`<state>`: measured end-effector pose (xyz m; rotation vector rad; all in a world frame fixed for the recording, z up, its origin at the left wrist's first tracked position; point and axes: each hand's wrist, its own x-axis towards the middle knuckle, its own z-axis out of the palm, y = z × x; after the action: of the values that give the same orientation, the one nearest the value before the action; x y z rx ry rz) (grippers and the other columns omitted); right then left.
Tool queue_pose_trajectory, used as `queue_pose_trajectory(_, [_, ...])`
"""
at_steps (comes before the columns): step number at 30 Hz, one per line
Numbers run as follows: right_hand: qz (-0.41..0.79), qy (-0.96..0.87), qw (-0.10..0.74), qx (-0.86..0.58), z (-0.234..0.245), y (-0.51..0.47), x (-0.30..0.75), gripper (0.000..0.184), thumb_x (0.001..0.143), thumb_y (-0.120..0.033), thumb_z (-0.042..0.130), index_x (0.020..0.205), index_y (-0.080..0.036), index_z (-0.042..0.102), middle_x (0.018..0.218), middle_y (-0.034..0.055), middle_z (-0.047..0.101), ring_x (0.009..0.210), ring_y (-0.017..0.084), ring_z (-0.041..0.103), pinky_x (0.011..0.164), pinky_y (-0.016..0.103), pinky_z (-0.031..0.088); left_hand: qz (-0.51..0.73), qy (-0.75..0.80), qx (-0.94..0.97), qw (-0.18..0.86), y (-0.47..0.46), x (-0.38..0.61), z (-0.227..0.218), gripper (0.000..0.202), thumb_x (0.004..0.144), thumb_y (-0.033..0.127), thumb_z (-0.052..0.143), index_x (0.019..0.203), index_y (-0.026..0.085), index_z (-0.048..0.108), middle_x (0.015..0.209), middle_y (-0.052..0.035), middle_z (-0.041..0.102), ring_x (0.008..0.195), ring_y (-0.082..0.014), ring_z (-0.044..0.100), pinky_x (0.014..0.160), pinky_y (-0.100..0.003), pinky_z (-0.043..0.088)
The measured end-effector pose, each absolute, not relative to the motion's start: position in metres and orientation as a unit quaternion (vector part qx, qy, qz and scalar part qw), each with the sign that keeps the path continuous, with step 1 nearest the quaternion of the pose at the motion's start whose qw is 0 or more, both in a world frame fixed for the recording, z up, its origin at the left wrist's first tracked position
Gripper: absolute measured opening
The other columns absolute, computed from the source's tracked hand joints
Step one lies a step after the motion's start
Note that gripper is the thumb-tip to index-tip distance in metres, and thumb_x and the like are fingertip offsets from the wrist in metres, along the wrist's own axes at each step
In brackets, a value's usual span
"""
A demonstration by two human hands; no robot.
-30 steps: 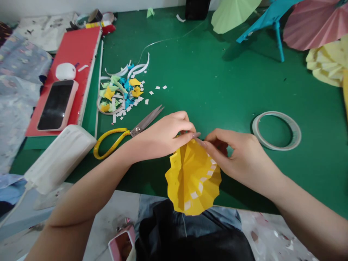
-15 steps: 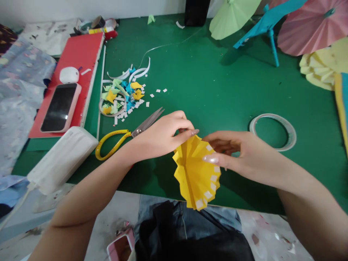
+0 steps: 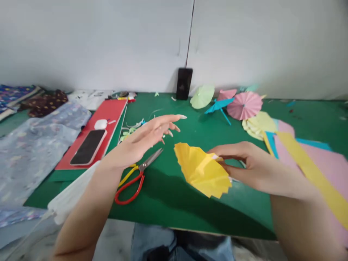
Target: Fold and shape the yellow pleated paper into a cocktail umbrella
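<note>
Here's a bright yellow, fan-pleated sheet of paper [image 3: 199,168], sitting to the right of the metal scissors with red and yellow handles [image 3: 141,167] and well apart from them! The right hand [image 3: 246,165] is pinching it by the edge farther from the scissors. It's slanting, its scissors-side end riding higher, its jagged lower rim dipping away, and small white patches are peeking out beside the fingers.

Scraps [image 3: 132,130] blurry; partly bhnd L hand [image 3: 149,135]

Scissors [image 3: 143,166] lie left of the paper fan [image 3: 201,168] — a phone [image 3: 88,148] on a book [image 3: 112,110] farther left, paper parasols [image 3: 246,106] behind.
</note>
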<state>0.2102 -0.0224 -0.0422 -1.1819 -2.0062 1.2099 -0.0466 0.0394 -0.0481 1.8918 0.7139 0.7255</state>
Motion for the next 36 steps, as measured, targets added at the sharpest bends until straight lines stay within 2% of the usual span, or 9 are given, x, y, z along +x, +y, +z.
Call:
queue_pose_trajectory(3, [0.412,-0.767,0.271,-0.411,-0.017,-0.021,0.213,0.027,0.083,-0.014,0.052,0.096,-0.025,0.072,0.083,0.0013,0.072,0.073,0.018,0.065,0.063,0.026,0.055,0.256,0.209,0.816,0.474,0.044,-0.045,-0.029,0.058,0.083,0.047,0.059,0.136,0.034,0.04,0.143,-0.0047,0.04,0.131,-0.0237,0.037,0.104,-0.037,0.034])
queue_pose_trajectory(6, [0.38,-0.775,0.313,-0.396,-0.006,-0.021,0.215,0.019,0.083,-0.019,0.055,0.09,-0.024,0.072,0.08,0.003,0.071,0.073,0.019,0.065,0.063,0.028,0.056,0.21,0.189,0.83,0.481,0.042,-0.037,-0.014,0.074,0.071,0.048,0.072,0.137,0.032,0.04,0.138,-0.0073,0.048,0.128,-0.0271,0.041,0.106,-0.044,0.033])
queue_pose_trajectory(11, [0.378,-0.758,0.358,-0.393,-0.006,-0.024,0.214,0.017,0.086,-0.024,0.055,0.088,-0.022,0.072,0.079,0.0049,0.072,0.069,0.018,0.066,0.06,0.026,0.056,0.301,0.224,0.809,0.453,0.032,-0.023,-0.004,0.035,0.079,0.039,0.066,0.111,0.025,0.063,0.108,-0.0063,0.066,0.096,-0.0186,0.06,0.084,-0.031,0.049])
queue_pose_trajectory(16, [0.348,-0.743,0.368,-0.438,-0.009,-0.026,0.214,0.023,0.081,-0.017,0.056,0.096,-0.026,0.07,0.091,0.0039,0.073,0.069,0.017,0.066,0.055,0.025,0.056,0.349,0.288,0.812,0.369,0.023,-0.017,-0.003,0.018,0.078,0.036,0.068,0.078,0.018,0.065,0.075,-0.001,0.065,0.064,-0.0115,0.055,0.057,-0.022,0.045])
queue_pose_trajectory(20, [0.35,-0.736,0.369,-0.447,-0.007,-0.03,0.216,0.032,0.086,-0.02,0.054,0.113,-0.033,0.064,0.103,0.0021,0.072,0.081,0.018,0.069,0.063,0.027,0.059,0.358,0.302,0.818,0.333,0.017,-0.016,-0.001,0.014,0.081,0.033,0.065,0.077,0.019,0.063,0.071,0.0004,0.062,0.063,-0.0108,0.053,0.056,-0.022,0.044])
queue_pose_trajectory(23, [0.349,-0.719,0.416,-0.433,-0.006,-0.033,0.216,0.028,0.094,-0.03,0.045,0.114,-0.037,0.063,0.114,0.0007,0.069,0.099,0.018,0.066,0.078,0.027,0.058,0.348,0.33,0.813,0.331,0.015,-0.017,0.0,0.016,0.085,0.033,0.06,0.076,0.02,0.06,0.069,0.0015,0.058,0.06,-0.0095,0.051,0.05,-0.02,0.04])
queue_pose_trajectory(25, [0.347,-0.716,0.441,-0.416,-0.007,-0.033,0.212,0.026,0.092,-0.038,0.049,0.114,-0.037,0.063,0.115,0.0004,0.069,0.102,0.019,0.065,0.082,0.027,0.056,0.352,0.333,0.812,0.326,0.014,-0.018,0.0,0.016,0.087,0.032,0.057,0.077,0.02,0.058,0.069,0.0025,0.056,0.059,-0.0086,0.049,0.049,-0.019,0.038])
queue_pose_trajectory(29, [0.307,-0.703,0.465,-0.442,-0.014,-0.034,0.196,0.039,0.075,-0.043,0.072,0.112,-0.037,0.061,0.106,-0.0001,0.069,0.093,0.02,0.065,0.076,0.027,0.056,0.361,0.33,0.813,0.316,0.011,-0.017,-0.001,0.013,0.089,0.029,0.053,0.079,0.021,0.055,0.067,0.0038,0.053,0.057,-0.0078,0.047,0.05,-0.019,0.037])
queue_pose_trajectory(36, [0.257,-0.667,0.501,-0.487,-0.023,-0.038,0.175,0.013,0.08,-0.033,0.066,0.081,-0.023,0.058,0.071,0.0001,0.061,0.063,0.015,0.054,0.055,0.025,0.048,0.328,0.319,0.832,0.315,0.007,-0.012,-0.003,0.011,0.091,0.027,0.049,0.082,0.021,0.052,0.07,0.0023,0.05,0.06,-0.0096,0.045,0.05,-0.021,0.036])
